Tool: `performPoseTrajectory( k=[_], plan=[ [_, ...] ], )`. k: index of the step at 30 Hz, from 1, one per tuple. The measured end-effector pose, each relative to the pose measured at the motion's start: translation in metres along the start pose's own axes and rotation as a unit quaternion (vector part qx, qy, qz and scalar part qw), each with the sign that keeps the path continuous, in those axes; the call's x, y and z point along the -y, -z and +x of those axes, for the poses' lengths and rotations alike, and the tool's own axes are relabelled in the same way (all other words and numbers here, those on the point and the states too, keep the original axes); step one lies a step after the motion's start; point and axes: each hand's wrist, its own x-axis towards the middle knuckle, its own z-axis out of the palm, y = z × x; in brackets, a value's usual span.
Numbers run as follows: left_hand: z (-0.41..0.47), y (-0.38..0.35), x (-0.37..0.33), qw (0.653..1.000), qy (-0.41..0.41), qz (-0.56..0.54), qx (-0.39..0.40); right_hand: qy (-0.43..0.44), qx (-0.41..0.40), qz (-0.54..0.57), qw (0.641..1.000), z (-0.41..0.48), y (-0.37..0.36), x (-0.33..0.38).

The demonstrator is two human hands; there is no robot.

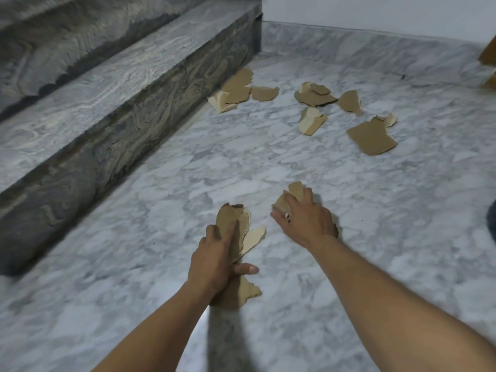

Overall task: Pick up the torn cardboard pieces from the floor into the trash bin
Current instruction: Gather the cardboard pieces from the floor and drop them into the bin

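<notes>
My left hand [218, 253] grips a stack of torn brown cardboard pieces [236, 218] held over the marble floor. My right hand [306, 218] is closed around another torn piece [294, 193] low on the floor. Further ahead, several loose pieces lie scattered: a cluster [236, 89] at the foot of the step, a pile [315, 95] in the middle, a pale piece [311, 120], and a larger flat piece [371, 136] on the right. No trash bin is clearly in view.
Dark marble stairs [120, 84] rise along the left. A white wall [375, 12] closes the far side. A wooden object [488, 55] shows at the right edge, and a dark rounded shape [492, 218] lower on that edge.
</notes>
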Motion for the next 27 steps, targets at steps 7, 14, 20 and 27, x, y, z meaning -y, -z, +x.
performPoseTrajectory(
  k=[7,14,20,27],
  plan=[
    [-0.010,-0.008,0.003,0.995,0.019,-0.073,-0.058,0.018,-0.028,0.014,0.999,-0.004,0.006,-0.005],
    [0.020,0.013,0.000,0.952,0.059,-0.269,-0.132,-0.007,-0.060,0.061,0.996,-0.017,0.012,-0.011],
    [0.057,0.057,-0.020,0.934,0.055,-0.323,-0.142,-0.037,-0.092,0.070,0.993,-0.026,0.030,-0.028],
    [0.084,0.096,-0.091,0.935,-0.019,-0.322,-0.146,-0.058,-0.126,0.077,0.987,-0.037,0.109,-0.059]
  ],
)
